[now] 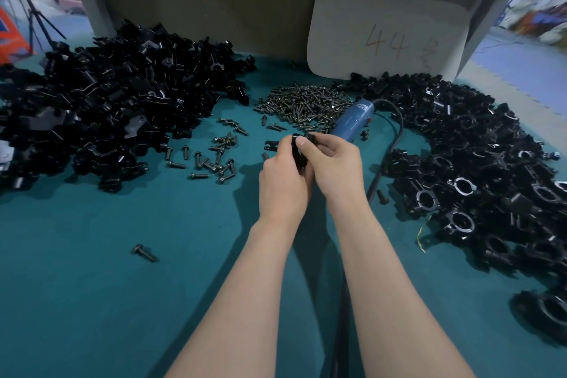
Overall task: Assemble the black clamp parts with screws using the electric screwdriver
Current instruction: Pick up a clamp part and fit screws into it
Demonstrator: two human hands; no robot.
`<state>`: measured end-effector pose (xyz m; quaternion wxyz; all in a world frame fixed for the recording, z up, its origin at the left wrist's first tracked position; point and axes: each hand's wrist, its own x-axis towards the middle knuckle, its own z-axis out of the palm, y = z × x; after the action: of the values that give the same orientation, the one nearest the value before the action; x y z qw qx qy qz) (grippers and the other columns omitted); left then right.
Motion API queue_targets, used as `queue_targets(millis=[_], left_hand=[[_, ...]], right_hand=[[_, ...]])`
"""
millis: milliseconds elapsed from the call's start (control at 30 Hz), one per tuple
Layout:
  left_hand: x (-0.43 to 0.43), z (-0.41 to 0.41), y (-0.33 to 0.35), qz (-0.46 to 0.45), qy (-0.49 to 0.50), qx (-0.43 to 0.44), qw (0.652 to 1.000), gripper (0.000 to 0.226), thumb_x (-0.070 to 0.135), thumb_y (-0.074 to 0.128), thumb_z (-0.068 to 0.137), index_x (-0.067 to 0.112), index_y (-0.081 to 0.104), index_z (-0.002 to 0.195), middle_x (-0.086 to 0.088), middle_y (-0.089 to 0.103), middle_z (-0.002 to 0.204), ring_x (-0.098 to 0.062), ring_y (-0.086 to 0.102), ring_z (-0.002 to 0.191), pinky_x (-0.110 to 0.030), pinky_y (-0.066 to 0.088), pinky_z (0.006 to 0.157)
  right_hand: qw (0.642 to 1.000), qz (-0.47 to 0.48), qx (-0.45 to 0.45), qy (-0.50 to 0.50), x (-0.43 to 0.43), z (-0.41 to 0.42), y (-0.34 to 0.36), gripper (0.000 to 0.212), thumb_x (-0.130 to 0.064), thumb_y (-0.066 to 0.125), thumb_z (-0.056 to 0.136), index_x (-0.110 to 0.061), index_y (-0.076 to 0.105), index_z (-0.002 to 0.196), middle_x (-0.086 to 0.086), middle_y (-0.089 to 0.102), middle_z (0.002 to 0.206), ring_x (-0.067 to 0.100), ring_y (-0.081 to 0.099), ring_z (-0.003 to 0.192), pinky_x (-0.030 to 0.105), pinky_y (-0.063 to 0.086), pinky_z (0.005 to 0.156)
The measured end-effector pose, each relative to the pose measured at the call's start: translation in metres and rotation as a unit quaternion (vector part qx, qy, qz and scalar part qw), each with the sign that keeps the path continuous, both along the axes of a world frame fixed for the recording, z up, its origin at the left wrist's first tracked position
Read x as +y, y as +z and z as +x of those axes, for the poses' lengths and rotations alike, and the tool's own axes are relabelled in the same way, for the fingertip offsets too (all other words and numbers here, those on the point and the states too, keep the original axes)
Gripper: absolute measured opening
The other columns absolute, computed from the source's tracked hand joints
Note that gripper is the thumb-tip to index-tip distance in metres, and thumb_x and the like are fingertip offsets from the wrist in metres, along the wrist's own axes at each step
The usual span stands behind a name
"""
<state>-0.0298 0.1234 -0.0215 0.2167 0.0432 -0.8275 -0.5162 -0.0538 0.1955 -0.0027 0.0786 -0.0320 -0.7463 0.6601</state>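
Observation:
Both my hands meet at the middle of the table around one black clamp part [298, 149]. My left hand [283, 176] grips it from the left and below. My right hand [333, 163] pinches its top with thumb and fingers. Most of the part is hidden between the fingers. The blue electric screwdriver [352, 121] lies on the table just behind my right hand, its black cord [395, 135] curving back to the right. A heap of dark screws [303, 106] sits behind the hands. Loose screws [216, 156] lie scattered to the left.
A big pile of black clamp parts [107, 104] fills the left of the teal table [122, 301]. Another pile of ring-shaped black clamps [478, 175] fills the right. A single screw [144, 252] lies near the front left. A white card marked 44 [386, 34] leans at the back.

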Motion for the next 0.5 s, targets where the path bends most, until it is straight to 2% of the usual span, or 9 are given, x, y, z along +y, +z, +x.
queue_targets(millis=[100,267,367,400,433,500], left_hand=[[0.001,-0.001,-0.001,0.001,0.018,0.006,1.000,0.022,0.022,0.051,0.096,0.013,0.055,0.115,0.004,0.059,0.079,-0.029,0.063,0.077,-0.039,0.051,0.068],[0.001,-0.003,-0.003,0.034,0.037,-0.007,0.999,0.014,0.025,0.055,0.095,0.019,0.058,0.106,0.019,0.051,0.070,-0.014,0.057,0.069,-0.029,0.048,0.064],[-0.005,-0.005,0.000,0.125,0.056,0.006,0.991,0.008,0.031,0.059,0.093,0.024,0.058,0.094,0.016,0.063,0.077,-0.003,0.061,0.073,-0.009,0.044,0.063],[-0.009,-0.006,0.001,0.168,0.070,0.014,0.983,0.011,0.031,0.060,0.093,0.020,0.059,0.095,0.010,0.067,0.081,-0.007,0.064,0.077,-0.010,0.047,0.069],[-0.015,-0.009,0.003,0.230,0.083,0.023,0.969,0.014,0.028,0.060,0.094,0.014,0.061,0.097,0.003,0.069,0.085,-0.013,0.066,0.082,-0.017,0.051,0.078],[-0.027,-0.012,0.011,0.382,0.102,0.067,0.916,0.011,0.018,0.059,0.095,0.007,0.061,0.095,-0.001,0.068,0.079,-0.016,0.066,0.078,-0.029,0.054,0.084]], right_hand=[[1.000,0.007,-0.004,0.004,-0.001,-0.001,-0.001,0.033,-0.024,0.071,0.084,-0.008,0.067,0.113,0.002,0.071,0.105,0.013,0.065,0.103,0.036,0.051,0.095],[1.000,0.020,0.001,0.008,-0.006,0.001,-0.002,0.027,-0.027,0.069,0.085,-0.012,0.068,0.108,-0.001,0.072,0.099,0.011,0.066,0.098,0.035,0.053,0.091],[0.999,0.030,0.025,0.005,-0.009,0.000,-0.003,0.024,-0.032,0.059,0.092,-0.013,0.069,0.104,-0.005,0.072,0.095,0.008,0.066,0.092,0.029,0.053,0.087],[0.999,0.034,0.032,-0.005,-0.010,-0.001,-0.003,0.023,-0.031,0.055,0.095,-0.014,0.068,0.103,-0.004,0.071,0.097,0.010,0.065,0.094,0.029,0.052,0.088],[0.998,0.043,0.039,-0.016,-0.011,-0.002,-0.004,0.019,-0.027,0.052,0.096,-0.016,0.066,0.103,-0.003,0.070,0.098,0.012,0.064,0.096,0.025,0.050,0.088],[0.993,0.108,0.051,-0.023,-0.017,-0.005,-0.005,0.018,-0.017,0.052,0.095,-0.017,0.065,0.107,-0.002,0.069,0.100,0.012,0.063,0.097,0.011,0.045,0.081]])
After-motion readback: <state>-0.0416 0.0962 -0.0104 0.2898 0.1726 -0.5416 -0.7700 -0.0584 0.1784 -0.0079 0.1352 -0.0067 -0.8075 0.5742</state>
